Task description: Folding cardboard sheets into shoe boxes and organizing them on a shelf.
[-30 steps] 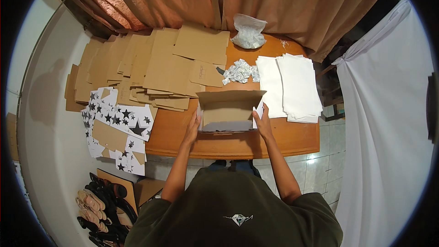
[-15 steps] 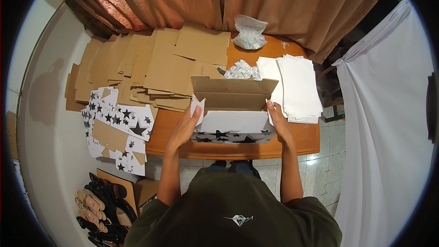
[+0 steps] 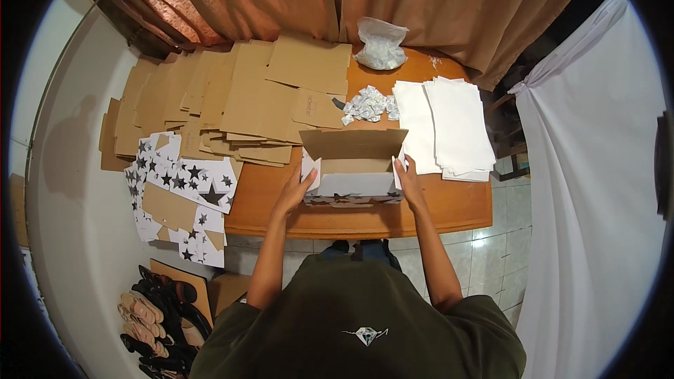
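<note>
A cardboard box, white with black stars outside and brown inside, stands near the table's front edge with its brown back panel raised. My left hand grips its left side, thumb on the white side flap. On the opposite side, my right hand holds the right wall and flap between thumb and fingers. Just behind the box lies a heap of small white packets. Stacked white paper sheets rest to the right of the heap.
Flattened brown cardboard pieces cover the table's left and back. Star-printed pieces overhang its left end. A clear plastic bag of white packets sits at the back of the wooden table. Shoes are at lower left; a white cloth hangs right.
Both hands have moved the box away from me and slightly closer together, lowering it toward the table. More of the packet heap behind it now shows.
</note>
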Motion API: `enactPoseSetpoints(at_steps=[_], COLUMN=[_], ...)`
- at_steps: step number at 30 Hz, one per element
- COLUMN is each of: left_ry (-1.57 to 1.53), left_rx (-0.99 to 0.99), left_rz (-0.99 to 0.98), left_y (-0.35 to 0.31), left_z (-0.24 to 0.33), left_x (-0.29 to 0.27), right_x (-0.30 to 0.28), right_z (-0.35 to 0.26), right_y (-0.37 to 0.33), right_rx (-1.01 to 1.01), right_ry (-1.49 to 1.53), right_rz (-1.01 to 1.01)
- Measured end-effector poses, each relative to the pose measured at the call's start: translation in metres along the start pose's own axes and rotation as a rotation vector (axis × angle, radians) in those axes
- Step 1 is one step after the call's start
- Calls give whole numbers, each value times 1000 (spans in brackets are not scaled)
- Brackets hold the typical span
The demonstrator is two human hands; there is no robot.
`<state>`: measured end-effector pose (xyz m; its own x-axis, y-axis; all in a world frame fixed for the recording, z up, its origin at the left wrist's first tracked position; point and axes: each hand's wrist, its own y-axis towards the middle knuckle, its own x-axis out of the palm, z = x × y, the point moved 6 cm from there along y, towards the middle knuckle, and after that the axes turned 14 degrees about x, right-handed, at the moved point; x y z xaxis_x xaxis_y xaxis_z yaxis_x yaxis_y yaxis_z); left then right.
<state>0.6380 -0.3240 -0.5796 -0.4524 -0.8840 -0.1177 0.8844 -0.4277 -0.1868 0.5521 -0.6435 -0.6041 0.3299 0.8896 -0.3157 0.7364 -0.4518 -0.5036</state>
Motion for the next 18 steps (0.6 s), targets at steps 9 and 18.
enactPoseSetpoints(at_steps=[9,18], left_ry=[-182,-73], left_rx=[249,292], left_rz=[-96,85], left_y=[-16,-6], left_z=[-68,-40], left_x=[2,4], right_x=[9,13], right_z=[25,28], right_y=[-21,-7], right_rx=[-330,-256], right_ry=[-62,-27], right_rz=[54,81])
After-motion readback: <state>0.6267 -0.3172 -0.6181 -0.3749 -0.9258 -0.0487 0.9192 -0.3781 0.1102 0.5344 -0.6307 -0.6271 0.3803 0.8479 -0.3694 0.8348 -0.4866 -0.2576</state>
